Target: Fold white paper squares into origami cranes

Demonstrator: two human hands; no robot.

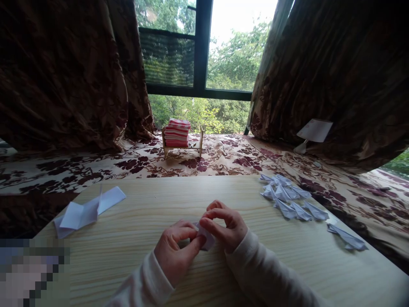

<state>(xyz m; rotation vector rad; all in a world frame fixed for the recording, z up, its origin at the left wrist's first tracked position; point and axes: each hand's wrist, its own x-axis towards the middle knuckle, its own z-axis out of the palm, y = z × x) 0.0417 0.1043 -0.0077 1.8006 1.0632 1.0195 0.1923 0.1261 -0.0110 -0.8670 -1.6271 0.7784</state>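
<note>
A small folded piece of white paper [208, 241] is held between my two hands, over the near middle of the wooden table [137, 264]. My left hand [179, 247] pinches its left side between thumb and fingers. At the paper's upper edge, the thumb and fingertips of my right hand [225, 224] are closed on it. Much of the paper is hidden by the fingers, so its exact fold cannot be made out.
Several folded white paper pieces [286, 194] lie at the table's right side, with one pair [347, 237] nearer. Creased white sheets [81, 215] rest at the left. Beyond the table, a small rack [182, 147] of folded striped cloths [177, 133] and a lamp [315, 130] stand on floral fabric.
</note>
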